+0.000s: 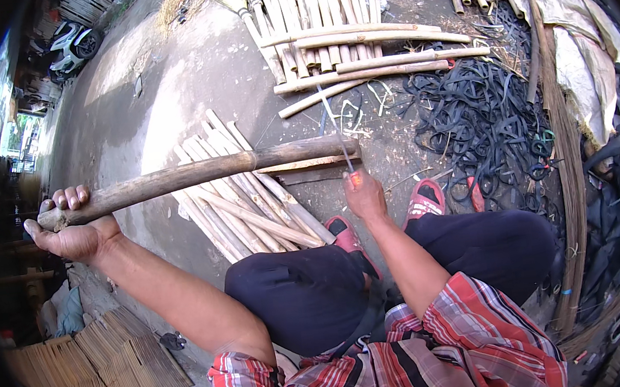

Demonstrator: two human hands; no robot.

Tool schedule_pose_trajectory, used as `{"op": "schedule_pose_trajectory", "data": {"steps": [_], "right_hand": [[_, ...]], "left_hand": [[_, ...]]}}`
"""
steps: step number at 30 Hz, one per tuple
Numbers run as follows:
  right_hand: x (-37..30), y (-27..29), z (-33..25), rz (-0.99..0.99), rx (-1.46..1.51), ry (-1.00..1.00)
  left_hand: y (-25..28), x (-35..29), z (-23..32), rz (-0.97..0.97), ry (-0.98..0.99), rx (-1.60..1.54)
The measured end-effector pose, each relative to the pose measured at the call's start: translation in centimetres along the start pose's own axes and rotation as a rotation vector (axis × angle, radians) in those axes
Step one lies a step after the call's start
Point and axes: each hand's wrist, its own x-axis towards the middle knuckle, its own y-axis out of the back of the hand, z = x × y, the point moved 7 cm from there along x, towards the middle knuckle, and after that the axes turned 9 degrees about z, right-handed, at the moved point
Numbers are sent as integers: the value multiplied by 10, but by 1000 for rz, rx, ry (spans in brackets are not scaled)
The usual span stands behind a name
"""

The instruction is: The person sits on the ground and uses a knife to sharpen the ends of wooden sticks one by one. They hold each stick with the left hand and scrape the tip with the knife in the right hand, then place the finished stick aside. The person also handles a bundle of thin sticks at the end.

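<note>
The left hand (72, 232) sits at the 9 o'clock side of the view, fingers curled closed around the near end of a long brown bamboo pole (195, 175). The pole runs from that hand toward 3 o'clock, nearly level, and ends near the centre of the view above a small wooden block (307, 169) on the ground. The right hand (365, 195), just below centre, is closed around the red-orange handle of a knife (346, 156); the thin blade points toward 12 o'clock and meets the far end of the pole. Whether the blade has entered the wood cannot be told. Beneath the pole lies a fan of pale split bamboo sticks (246, 200), spread toward 5 o'clock. At 12 o'clock a larger row of pale bamboo poles (322, 18) lies on the concrete floor (164, 95), with several laid crosswise over it. A tangle of black rubber strips (483, 118) fills the 2 o'clock area. Red sandals (424, 198) show at the feet, just right of the right hand. Woven mats (95, 375) lie at 7 o'clock.
</note>
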Motion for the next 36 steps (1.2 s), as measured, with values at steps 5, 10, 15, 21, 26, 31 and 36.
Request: {"op": "schedule_pose_trajectory", "data": {"steps": [5, 10, 15, 21, 26, 31, 36], "right_hand": [[-6, -4, 10, -23, -10, -16], [0, -9, 10, 8, 41, 68], [2, -4, 35, 60, -28, -38], [3, -9, 27, 69, 48, 47], [4, -7, 19, 31, 37, 87], [0, -3, 19, 62, 53, 59], [-4, -9, 33, -24, -21, -69]], "left_hand": [[-3, 4, -6, 53, 0, -41], [8, -3, -1, 227, -112, 10], [11, -4, -2, 240, -140, -16], [2, 3, 2, -11, -122, -74], [4, 11, -10, -87, 90, -255], [13, 14, -6, -1, 64, -212], [15, 15, -2, 105, 14, -138]]}}
